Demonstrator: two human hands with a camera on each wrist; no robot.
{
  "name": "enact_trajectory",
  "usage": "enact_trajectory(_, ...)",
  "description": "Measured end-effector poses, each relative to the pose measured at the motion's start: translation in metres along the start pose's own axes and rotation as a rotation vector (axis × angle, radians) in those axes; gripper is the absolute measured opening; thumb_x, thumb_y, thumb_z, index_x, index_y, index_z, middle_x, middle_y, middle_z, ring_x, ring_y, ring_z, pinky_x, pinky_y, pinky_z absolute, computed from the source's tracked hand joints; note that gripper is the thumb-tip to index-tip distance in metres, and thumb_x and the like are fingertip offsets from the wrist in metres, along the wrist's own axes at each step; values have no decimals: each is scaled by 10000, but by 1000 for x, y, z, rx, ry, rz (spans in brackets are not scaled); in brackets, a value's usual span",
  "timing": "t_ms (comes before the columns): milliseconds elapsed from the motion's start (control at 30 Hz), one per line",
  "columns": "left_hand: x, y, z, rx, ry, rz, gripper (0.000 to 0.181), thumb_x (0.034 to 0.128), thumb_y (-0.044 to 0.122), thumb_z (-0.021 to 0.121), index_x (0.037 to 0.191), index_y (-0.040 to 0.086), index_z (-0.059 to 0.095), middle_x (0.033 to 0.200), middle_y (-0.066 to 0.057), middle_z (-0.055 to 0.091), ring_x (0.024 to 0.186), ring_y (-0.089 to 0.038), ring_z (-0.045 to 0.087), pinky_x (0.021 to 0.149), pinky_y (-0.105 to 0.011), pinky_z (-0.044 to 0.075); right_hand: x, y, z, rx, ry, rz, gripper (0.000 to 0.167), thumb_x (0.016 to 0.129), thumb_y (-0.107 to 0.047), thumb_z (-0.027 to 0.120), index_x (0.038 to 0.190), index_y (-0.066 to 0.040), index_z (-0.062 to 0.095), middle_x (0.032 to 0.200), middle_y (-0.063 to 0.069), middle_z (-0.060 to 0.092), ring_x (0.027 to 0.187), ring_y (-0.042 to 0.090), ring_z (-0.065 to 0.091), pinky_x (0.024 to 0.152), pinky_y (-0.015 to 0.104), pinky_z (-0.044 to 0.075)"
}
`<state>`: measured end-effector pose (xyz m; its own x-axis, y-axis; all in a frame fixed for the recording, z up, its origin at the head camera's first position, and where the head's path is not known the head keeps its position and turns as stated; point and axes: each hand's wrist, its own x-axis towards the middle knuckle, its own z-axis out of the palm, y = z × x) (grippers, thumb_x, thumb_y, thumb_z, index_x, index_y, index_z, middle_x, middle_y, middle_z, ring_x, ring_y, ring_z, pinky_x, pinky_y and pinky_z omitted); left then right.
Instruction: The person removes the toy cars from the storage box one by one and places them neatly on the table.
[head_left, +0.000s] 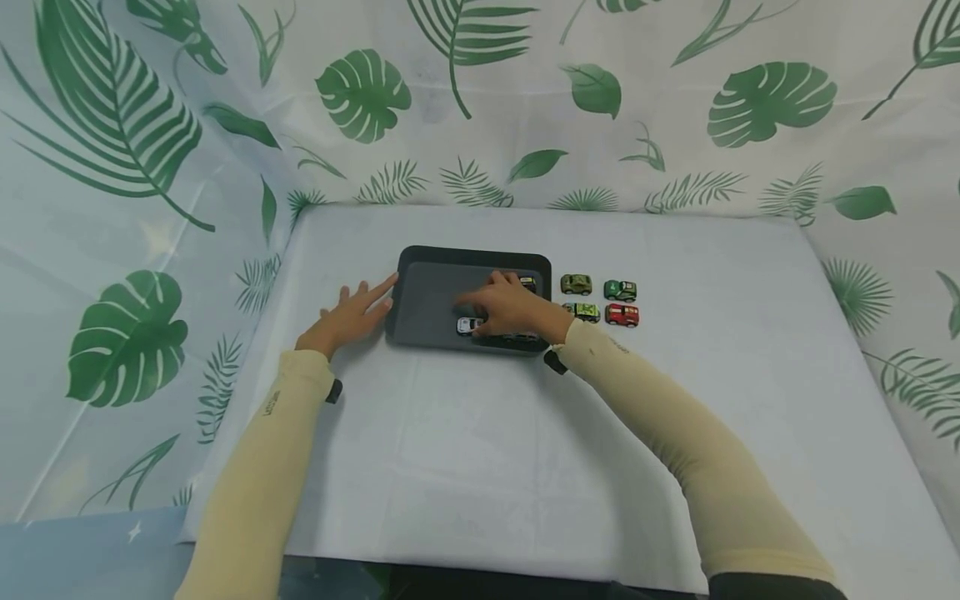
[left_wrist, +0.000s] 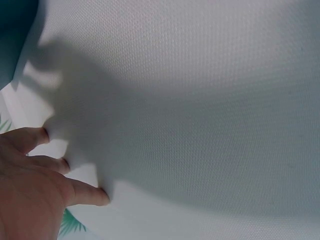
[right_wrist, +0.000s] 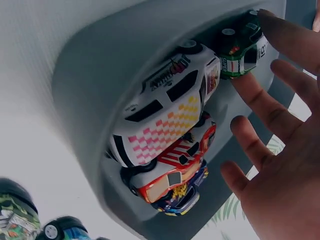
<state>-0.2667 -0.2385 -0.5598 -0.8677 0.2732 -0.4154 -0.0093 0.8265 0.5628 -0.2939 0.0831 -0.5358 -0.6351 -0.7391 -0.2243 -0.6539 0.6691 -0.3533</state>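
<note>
My right hand [head_left: 517, 308] reaches into the dark grey tray [head_left: 427, 300]. Its thumb and index finger pinch a small toy car, green with white markings [right_wrist: 232, 57] in the right wrist view. Beside it in the tray lie a white toy van [right_wrist: 165, 107] with pink and yellow checks, a red-striped toy car [right_wrist: 172, 172] and a dark blue one [right_wrist: 185, 197]. From the head, my hand partly covers these. My left hand [head_left: 348, 317], fingers spread and fairly straight, touches the tray's left edge.
Right of the tray stand several toy cars on the white-covered table [head_left: 465, 450]: camouflage green [head_left: 576, 284], dark green [head_left: 620, 290], lime green [head_left: 583, 312] and red [head_left: 622, 314]. Leaf-patterned cloth [head_left: 525, 108] hangs behind the table and at its sides.
</note>
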Motion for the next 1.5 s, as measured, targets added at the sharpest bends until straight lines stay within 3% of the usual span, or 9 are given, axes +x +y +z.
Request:
enact_trajectory(200,0,0,1,1,0,0,629,1163,549,295,1738,384,102,1768,-232,-35,1573,-525,-184,1124,-851,-105,3,-1,-1,-23,-25,-4,573,969,-281,849,1498,-185,650,998,-9,706,1071,308,495,1044,591,356)
enact_trajectory(367,0,0,1,8,0,-3,631,1160,556,295,1738,385,105,1769,-230,-33,1573,-524,-182,1127,-848,-104,3,-2,2,-39,-28,-16,520,969,-252,849,1457,-186,683,1017,8,713,1077,306,508,1077,612,359)
enact_trajectory(700,3,1,2,21,1,-15,636,1157,559,296,1738,381,108,1767,-236,-32,1572,-530,-178,1129,-849,-98,1,0,8,-8,12,-34,421,962,-189,843,1372,-165,748,1184,55,740,1111,329,541,1011,577,394)
enact_trajectory(933,2,2,2,16,2,-21,636,1157,552,307,1738,377,116,1767,-236,-33,1571,-533,-178,1130,-849,-95,1,0,8,5,30,-46,392,972,-154,814,1360,-138,753,1172,80,734,1094,342,568,1000,579,407)
enact_trajectory(1233,0,4,0,7,-4,-7,631,1161,550,297,1737,388,100,1767,-230,-50,1569,-520,-202,1122,-847,-118,-5,0,-3,9,43,-35,379,986,-159,794,1362,-137,754,1130,68,731,1066,319,565,980,557,408)
enact_trajectory(1500,-2,2,-1,-7,-17,3,629,1165,538,301,1738,387,90,1767,-225,-59,1568,-518,-206,1113,-853,-124,-14,4,-12,46,65,-30,377,985,-143,796,1358,-107,753,1234,102,741,1076,319,588,966,534,403)
